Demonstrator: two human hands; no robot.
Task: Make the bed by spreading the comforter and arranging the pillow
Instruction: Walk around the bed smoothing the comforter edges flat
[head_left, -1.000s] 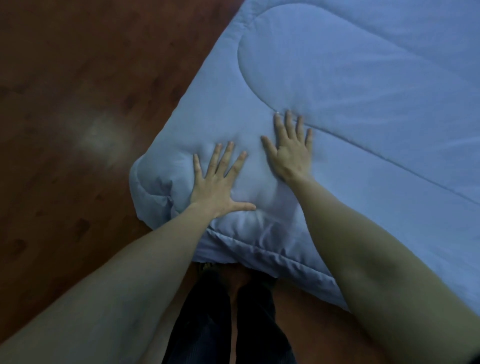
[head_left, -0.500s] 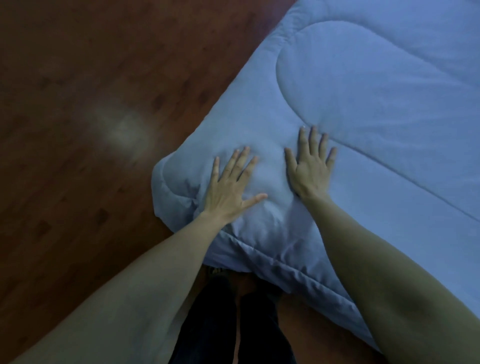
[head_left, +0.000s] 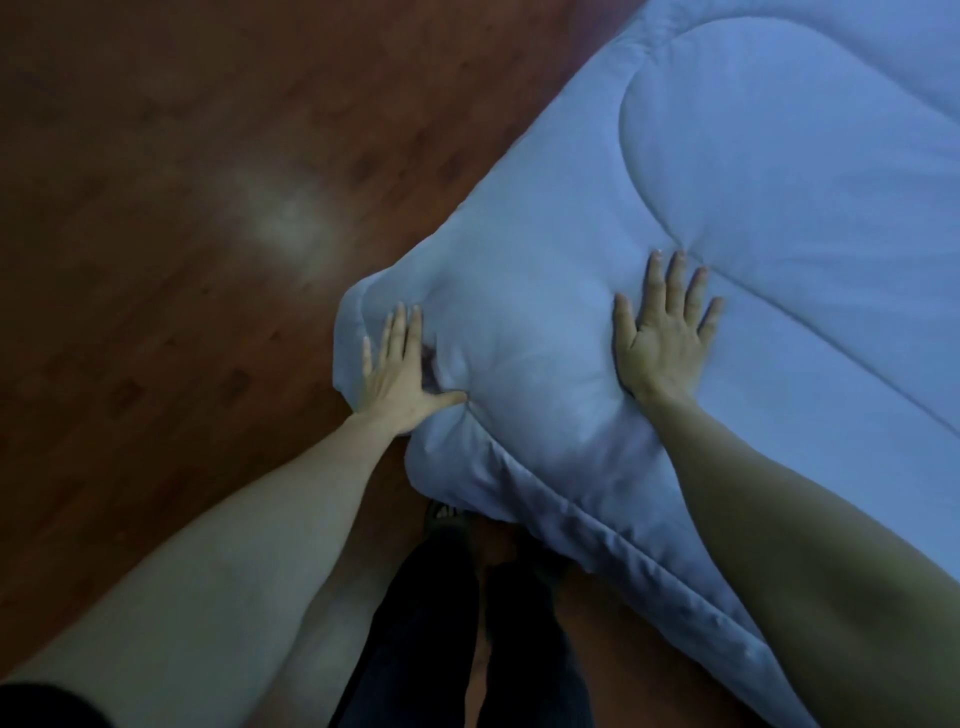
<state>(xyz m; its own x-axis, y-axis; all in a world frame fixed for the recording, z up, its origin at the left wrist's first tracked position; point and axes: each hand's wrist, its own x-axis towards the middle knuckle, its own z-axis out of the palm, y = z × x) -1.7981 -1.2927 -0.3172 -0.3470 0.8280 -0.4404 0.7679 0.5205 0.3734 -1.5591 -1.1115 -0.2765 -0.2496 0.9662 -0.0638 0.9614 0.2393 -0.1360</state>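
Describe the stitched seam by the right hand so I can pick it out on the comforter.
Start from the pale blue comforter spread over the bed corner above the wooden floor. Find the right hand, pressed flat on it. The seam is the sunken line that passes the fingertips and curves up into a rounded loop, unlike the straight piped edge nearer the legs.

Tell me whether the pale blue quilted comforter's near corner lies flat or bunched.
Bunched. The pale blue quilted comforter puffs up at its near corner, creased beside the left hand; the right hand presses it flat.
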